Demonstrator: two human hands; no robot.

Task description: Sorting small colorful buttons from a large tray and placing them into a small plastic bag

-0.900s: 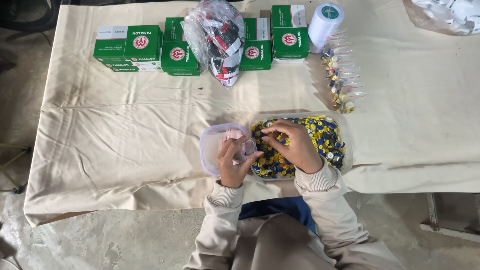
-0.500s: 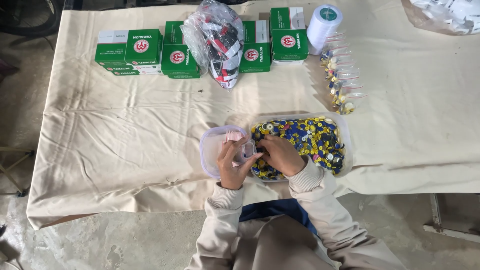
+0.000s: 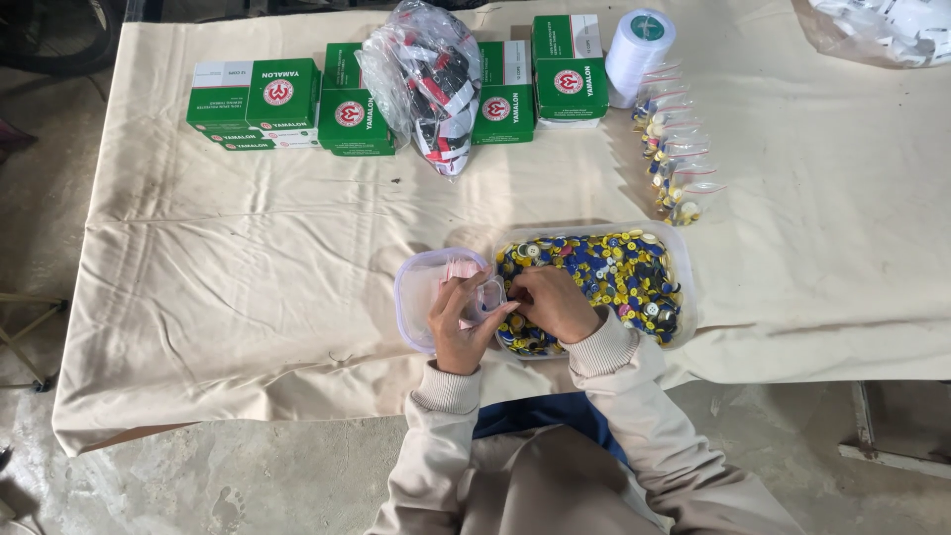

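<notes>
1. The left hand (image 3: 458, 332) holds a small clear zip bag (image 3: 483, 297) at the near rim of the shallow clear container (image 3: 424, 275), its fingers pinched on the bag's edge.
2. The right hand (image 3: 555, 302) has drawn back from the middle of the button heap to the tray's near-left corner, right beside the bag. Its fingers are curled inward; whether they grip any buttons I cannot tell, since the knuckles hide the tips.
3. The clear tray (image 3: 684, 260) of yellow, blue and dark buttons (image 3: 614, 272) sits just right of the container, touching or nearly so, on the cloth-covered counter (image 3: 248, 267).
4. The two hands now meet at the bag's mouth, where a moment ago the right one was spread over the buttons; that reads as a handful being brought to the bag.
5. Farther back lie green boxes (image 3: 297, 99), a crumpled plastic bag of red, white and black items (image 3: 431, 84), a white spool (image 3: 639, 50) and a row of filled small bags (image 3: 679, 163).
</notes>
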